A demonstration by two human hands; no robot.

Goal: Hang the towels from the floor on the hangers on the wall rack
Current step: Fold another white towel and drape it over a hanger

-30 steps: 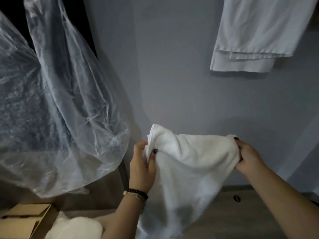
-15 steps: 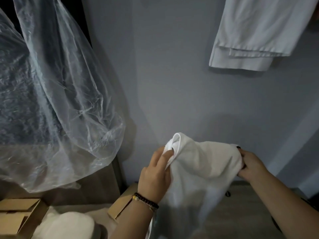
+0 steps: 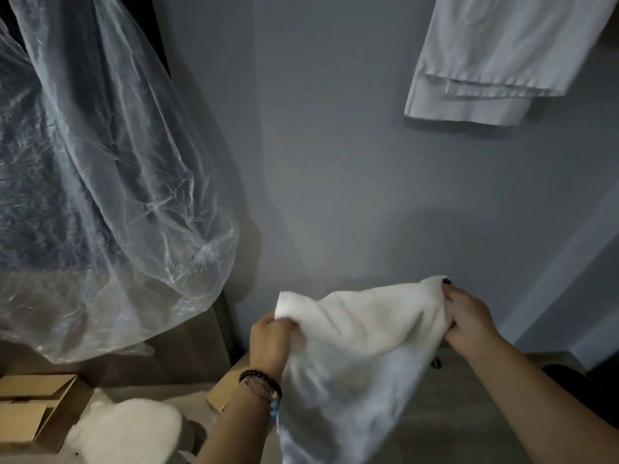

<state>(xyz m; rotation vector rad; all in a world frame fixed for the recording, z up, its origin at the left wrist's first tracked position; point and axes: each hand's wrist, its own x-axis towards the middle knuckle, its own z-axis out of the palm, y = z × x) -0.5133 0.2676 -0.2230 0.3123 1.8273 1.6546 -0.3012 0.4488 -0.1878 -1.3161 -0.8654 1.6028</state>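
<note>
The soft white terry towel [image 3: 355, 346] hangs low before the grey wall, stretched between your hands: left hand [image 3: 269, 339] and right hand [image 3: 469, 319] each pinch a top corner. Loosen either pinch while lifting and it probably drops back to the floor.

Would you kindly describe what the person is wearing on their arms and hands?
Both forearms are bare, with no sleeves in view. The left wrist carries a black beaded bracelet beside a second, lighter one with a turquoise bead. The right hand shows dark nail polish; no rings are visible.
</note>
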